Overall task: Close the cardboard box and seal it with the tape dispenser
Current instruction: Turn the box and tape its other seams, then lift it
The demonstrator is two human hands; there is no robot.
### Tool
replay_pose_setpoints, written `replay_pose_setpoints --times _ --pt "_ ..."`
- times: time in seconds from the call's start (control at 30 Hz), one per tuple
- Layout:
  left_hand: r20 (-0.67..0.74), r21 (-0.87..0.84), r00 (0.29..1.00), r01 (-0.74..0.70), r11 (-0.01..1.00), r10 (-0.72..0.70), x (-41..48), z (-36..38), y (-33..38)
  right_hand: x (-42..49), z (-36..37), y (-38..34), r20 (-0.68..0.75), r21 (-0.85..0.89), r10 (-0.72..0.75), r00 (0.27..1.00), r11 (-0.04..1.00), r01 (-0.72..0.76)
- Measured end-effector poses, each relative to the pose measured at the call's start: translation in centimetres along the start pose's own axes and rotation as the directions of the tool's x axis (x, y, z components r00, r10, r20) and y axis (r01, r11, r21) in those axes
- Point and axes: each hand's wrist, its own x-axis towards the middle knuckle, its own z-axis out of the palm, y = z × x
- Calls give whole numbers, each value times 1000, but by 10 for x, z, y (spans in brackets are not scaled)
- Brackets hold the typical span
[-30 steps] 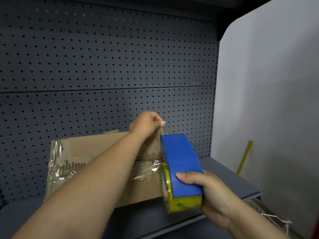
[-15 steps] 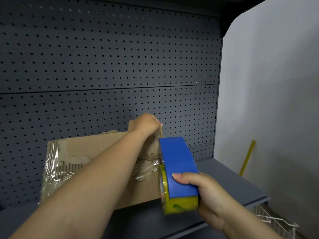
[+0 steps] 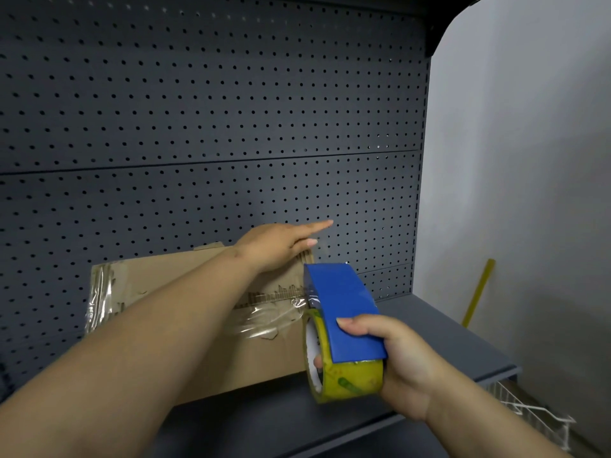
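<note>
Cardboard box [image 3: 264,355] under left hand [image 3: 274,246], beside dispenser [image 3: 344,328].

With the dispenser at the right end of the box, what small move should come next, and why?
Probably press the left hand flat on the cardboard box top near its right edge. Its fingers are spread open there, while the right hand grips the tape dispenser just past that corner, with clear tape running back to the box.
</note>
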Motion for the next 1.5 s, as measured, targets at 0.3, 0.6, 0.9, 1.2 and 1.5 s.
replay_pose_setpoints --times 0.3,0.6,0.9,1.2,1.5 --pt "-11 153 999 -33 988 35 4 8 1 -1 -1 -1 -40 -56 50 998 997 -52" --pt "-78 224 997 18 974 0 6 13 7 -16 -16 0 40 35 64 997 997 -66" --pt "-64 144 998 16 989 -7 4 9 6 -38 -30 30 44 52 153 987 987 -155" --pt "-62 131 997 42 991 -34 14 12 -4 -39 -28 54 -17 -32 311 950 950 -311" --pt "-237 48 966 -95 994 104 17 15 -18 -30 -21 41 83 127 288 954 946 -297"
